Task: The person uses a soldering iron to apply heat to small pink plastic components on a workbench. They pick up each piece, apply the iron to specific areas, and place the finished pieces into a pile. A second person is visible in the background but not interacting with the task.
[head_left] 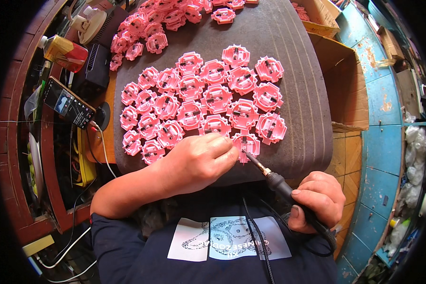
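Observation:
Several pink plastic round parts point(208, 97) lie in rows on a dark grey ribbed pad point(298, 90). My left hand point(199, 161) rests on the pad's near edge, fingertips pinched beside the nearest pink part point(247, 144); whether something thin is held between them I cannot tell. My right hand point(319, 201) grips a black soldering iron point(281, 184) by its handle. The iron's tip touches that nearest pink part. Its black cord runs down over my dark shirt.
A loose heap of more pink parts point(151, 26) lies at the pad's far left. A phone point(68, 102), a black box point(97, 64), a bottle point(64, 52) and cables sit at left. Cardboard boxes point(345, 80) and a blue floor are at right.

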`<state>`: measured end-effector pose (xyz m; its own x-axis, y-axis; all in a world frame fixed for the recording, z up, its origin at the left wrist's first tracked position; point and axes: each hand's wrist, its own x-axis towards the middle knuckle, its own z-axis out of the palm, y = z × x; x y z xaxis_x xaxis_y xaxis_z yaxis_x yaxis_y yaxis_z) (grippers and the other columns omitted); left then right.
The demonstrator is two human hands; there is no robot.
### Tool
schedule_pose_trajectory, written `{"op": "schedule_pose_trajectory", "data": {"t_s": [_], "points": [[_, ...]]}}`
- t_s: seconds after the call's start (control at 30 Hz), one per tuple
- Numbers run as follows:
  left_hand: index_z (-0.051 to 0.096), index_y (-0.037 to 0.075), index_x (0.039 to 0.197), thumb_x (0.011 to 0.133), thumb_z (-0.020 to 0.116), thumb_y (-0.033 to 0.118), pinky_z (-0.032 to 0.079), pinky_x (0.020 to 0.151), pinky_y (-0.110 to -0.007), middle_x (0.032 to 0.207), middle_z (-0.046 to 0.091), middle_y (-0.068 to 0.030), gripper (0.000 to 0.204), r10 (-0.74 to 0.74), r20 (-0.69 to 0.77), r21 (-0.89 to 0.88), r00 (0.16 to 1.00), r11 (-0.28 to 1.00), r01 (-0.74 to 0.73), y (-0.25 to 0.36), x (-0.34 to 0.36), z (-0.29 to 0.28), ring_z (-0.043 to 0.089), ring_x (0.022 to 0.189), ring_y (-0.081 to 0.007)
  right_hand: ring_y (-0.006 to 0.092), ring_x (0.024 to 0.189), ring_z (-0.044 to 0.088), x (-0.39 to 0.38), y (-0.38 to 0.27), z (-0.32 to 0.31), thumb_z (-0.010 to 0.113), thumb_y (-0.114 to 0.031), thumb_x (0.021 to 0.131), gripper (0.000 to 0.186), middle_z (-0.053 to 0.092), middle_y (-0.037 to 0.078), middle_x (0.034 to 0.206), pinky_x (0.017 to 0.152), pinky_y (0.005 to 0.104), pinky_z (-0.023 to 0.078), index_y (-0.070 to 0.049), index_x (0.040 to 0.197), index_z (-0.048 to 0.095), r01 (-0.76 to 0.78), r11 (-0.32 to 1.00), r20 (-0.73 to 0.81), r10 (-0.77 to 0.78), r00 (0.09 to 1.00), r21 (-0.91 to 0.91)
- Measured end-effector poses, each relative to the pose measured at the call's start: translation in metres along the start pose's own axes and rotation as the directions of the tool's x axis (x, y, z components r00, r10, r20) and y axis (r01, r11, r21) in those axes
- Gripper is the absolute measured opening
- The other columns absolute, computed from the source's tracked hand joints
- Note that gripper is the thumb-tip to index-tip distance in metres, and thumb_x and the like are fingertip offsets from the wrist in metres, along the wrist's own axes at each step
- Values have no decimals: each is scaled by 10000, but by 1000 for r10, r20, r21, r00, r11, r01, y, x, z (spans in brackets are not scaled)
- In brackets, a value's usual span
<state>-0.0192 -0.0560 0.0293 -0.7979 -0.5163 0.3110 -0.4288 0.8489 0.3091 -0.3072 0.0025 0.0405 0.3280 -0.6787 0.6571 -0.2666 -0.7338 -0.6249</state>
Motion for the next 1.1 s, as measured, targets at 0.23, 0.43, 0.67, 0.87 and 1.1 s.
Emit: {"op": "schedule_pose_trajectory", "data": {"t_s": [0.23,0.43,0.67,0.87,1.1], "points": [[656,-14,1009,787,681,96,526,619,-336,826,547,-77,248,2,-9,24,1000,1000,-2,1,1,1,623,767,-215,244,539,617,1,-2,1,769,-83,766,259,644,108,728,505,365,519,5,999,698,-1,1000,-2,1,1000,-1],[658,-22,999,754,767,-19,542,608,-380,899,629,-112,268,-71,21,-23,997,997,71,20,-9,-32,669,740,-280,243,532,599,-4,-8,-1,784,-191,833,250,643,101,708,503,345,487,-10,985,701,-7,996,-161,-8,987,-92],[645,-4,1046,780,775,-82,535,604,-385,884,633,-123,306,-295,-122,-22,948,955,295,61,-67,-60,650,703,-293,242,617,583,-21,-7,-6,723,-357,984,385,632,147,789,540,347,466,-7,1127,647,-42,999,-328,31,944,-27],[688,-3,978,821,783,-47,576,710,-400,938,685,-151,189,-579,-174,-270,797,806,527,114,-143,-56,698,807,-332,208,723,571,-12,-9,12,726,-321,995,375,618,138,904,618,311,434,-30,1221,654,58,994,-193,-40,980,88],[681,36,1131,878,774,221,485,1011,-457,1158,642,-150,327,-688,118,-22,716,719,695,200,-234,-53,621,1115,-351,230,776,652,42,-48,54,720,-429,965,501,661,158,945,687,317,507,23,1177,667,47,921,114,-99,989,388]]}}
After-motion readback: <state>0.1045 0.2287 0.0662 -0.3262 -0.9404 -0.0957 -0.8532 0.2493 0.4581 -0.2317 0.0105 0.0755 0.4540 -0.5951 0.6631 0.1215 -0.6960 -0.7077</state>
